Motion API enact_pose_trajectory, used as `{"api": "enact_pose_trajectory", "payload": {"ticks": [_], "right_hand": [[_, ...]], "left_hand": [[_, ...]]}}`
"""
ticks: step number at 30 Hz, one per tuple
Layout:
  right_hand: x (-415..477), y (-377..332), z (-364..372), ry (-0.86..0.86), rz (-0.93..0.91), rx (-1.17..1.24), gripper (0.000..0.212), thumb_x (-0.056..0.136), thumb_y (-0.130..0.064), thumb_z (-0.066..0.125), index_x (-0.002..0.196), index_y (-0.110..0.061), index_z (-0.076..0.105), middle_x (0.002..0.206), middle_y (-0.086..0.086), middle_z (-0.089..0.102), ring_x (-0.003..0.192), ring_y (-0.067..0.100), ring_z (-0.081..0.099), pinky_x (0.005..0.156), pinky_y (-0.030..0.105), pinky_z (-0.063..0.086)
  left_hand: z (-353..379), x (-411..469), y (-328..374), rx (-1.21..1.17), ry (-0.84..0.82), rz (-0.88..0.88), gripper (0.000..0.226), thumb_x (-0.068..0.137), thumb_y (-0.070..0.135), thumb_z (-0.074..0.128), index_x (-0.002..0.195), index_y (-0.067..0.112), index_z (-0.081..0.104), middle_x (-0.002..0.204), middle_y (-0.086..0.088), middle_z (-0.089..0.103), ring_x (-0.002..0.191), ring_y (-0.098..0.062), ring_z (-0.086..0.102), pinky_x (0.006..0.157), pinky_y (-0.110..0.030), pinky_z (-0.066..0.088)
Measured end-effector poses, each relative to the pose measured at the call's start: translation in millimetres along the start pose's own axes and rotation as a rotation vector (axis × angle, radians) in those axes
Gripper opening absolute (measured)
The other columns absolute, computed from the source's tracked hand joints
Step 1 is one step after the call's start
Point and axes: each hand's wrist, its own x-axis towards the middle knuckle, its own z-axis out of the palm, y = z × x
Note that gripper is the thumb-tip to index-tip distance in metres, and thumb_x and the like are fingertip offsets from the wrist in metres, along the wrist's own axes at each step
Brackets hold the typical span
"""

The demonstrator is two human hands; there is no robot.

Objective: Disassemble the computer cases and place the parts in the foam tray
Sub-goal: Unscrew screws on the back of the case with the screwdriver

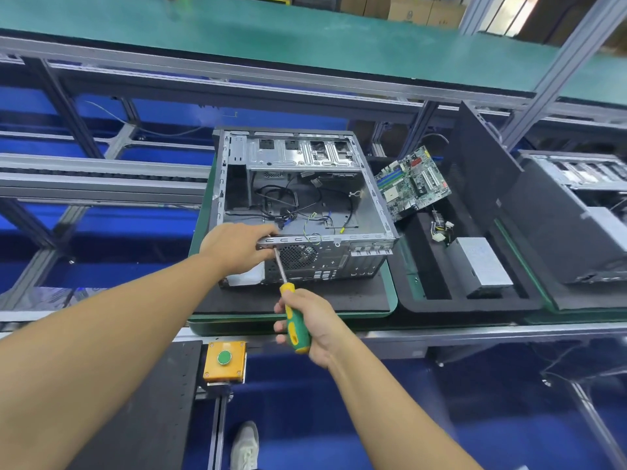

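An open grey computer case [369,205] lies on its side on a black mat, loose cables inside. My left hand [237,245] grips the case's near top rail at its rear panel. My right hand [312,327] holds a green and yellow screwdriver [295,320]; its shaft points up to the rear panel beside the fan grille [300,256], right under my left fingers. To the right, a black foam tray [441,293] holds a green motherboard [412,183], a silver power supply [478,261] and a small bundle of cables [439,228].
A dark side panel [485,171] leans upright behind the foam tray. A second computer case [576,215] lies at the far right. A yellow box with a green button [224,361] sits at the bench's front edge. Aluminium conveyor rails run left and behind. My shoe [245,446] shows below.
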Motion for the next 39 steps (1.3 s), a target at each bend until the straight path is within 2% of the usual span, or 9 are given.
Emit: {"api": "enact_pose_trajectory", "payload": {"ticks": [2,5,10,19,22,28,33,36,39], "right_hand": [[2.0,4.9,3.2,0.042,-0.012,-0.042,0.015,0.099,-0.026,0.061,0.091,-0.015,0.056,0.089,0.004,0.062,0.06,0.02,0.067,0.049,0.03,0.054],[0.1,-0.8,3.8,-0.028,0.065,0.049,0.018,0.097,-0.032,0.062,0.094,-0.014,0.058,0.085,0.005,0.064,0.052,0.017,0.057,0.047,0.027,0.048],[-7.0,-16.9,-4.7,-0.201,0.172,0.107,0.039,0.1,-0.029,0.041,0.11,0.001,0.064,0.088,0.011,0.067,0.061,0.019,0.057,0.058,0.031,0.049],[-7.7,1.6,9.4,0.067,0.054,-0.009,0.013,0.099,-0.025,0.063,0.096,-0.013,0.058,0.093,0.008,0.061,0.067,0.018,0.072,0.057,0.033,0.059],[-5.9,2.1,11.1,0.048,0.063,0.067,0.016,0.096,-0.024,0.065,0.089,-0.014,0.055,0.087,0.008,0.056,0.056,0.015,0.06,0.05,0.028,0.05],[-11.8,-10.1,1.6,-0.168,0.165,0.201,0.04,0.101,-0.03,0.043,0.11,0.003,0.066,0.086,0.01,0.07,0.061,0.015,0.058,0.059,0.028,0.05],[-11.0,-5.0,5.6,0.019,0.055,0.099,0.022,0.102,-0.026,0.055,0.094,-0.006,0.063,0.067,0.003,0.062,0.056,0.015,0.06,0.053,0.028,0.053],[-9.4,-3.7,9.5,0.102,0.019,0.046,0.016,0.097,-0.02,0.065,0.09,-0.012,0.053,0.077,0.007,0.056,0.057,0.016,0.066,0.054,0.033,0.058],[-9.8,-5.5,10.5,0.065,0.05,0.099,0.016,0.096,-0.022,0.065,0.093,-0.012,0.053,0.077,0.007,0.052,0.051,0.016,0.056,0.046,0.027,0.049]], "left_hand": [[-0.8,0.0,0.3,-0.002,0.003,0.004,0.025,0.091,0.064,0.05,0.111,0.05,0.044,0.086,0.01,0.068,0.08,-0.025,0.063,0.058,-0.032,0.033],[-0.8,-0.7,1.5,-0.001,0.009,0.002,0.024,0.091,0.064,0.05,0.109,0.05,0.043,0.074,0.012,0.057,0.078,-0.025,0.063,0.056,-0.032,0.031],[0.2,0.2,1.5,0.01,0.013,0.0,0.024,0.09,0.062,0.051,0.107,0.048,0.042,0.071,0.012,0.05,0.078,-0.028,0.064,0.055,-0.033,0.03],[1.5,-0.3,0.2,0.02,0.017,-0.005,0.025,0.09,0.063,0.052,0.108,0.048,0.044,0.066,0.013,0.047,0.068,-0.022,0.053,0.052,-0.031,0.027],[2.2,-0.4,0.0,0.032,0.019,-0.02,0.026,0.089,0.063,0.052,0.11,0.048,0.046,0.064,0.014,0.045,0.068,-0.021,0.048,0.054,-0.031,0.028],[0.6,0.4,0.3,0.034,0.001,-0.019,0.027,0.09,0.065,0.051,0.112,0.05,0.045,0.071,0.013,0.049,0.077,-0.025,0.059,0.059,-0.032,0.032],[-0.4,0.6,1.2,0.04,-0.014,-0.025,0.026,0.09,0.064,0.051,0.111,0.048,0.048,0.07,0.013,0.048,0.075,-0.025,0.057,0.059,-0.032,0.033],[-0.3,0.7,1.4,0.038,-0.018,-0.032,0.028,0.09,0.065,0.051,0.113,0.049,0.049,0.073,0.012,0.05,0.082,-0.027,0.062,0.059,-0.032,0.033],[-0.3,0.8,2.0,0.035,-0.017,-0.034,0.029,0.09,0.065,0.05,0.114,0.049,0.049,0.074,0.012,0.051,0.082,-0.027,0.063,0.059,-0.032,0.033]]}}
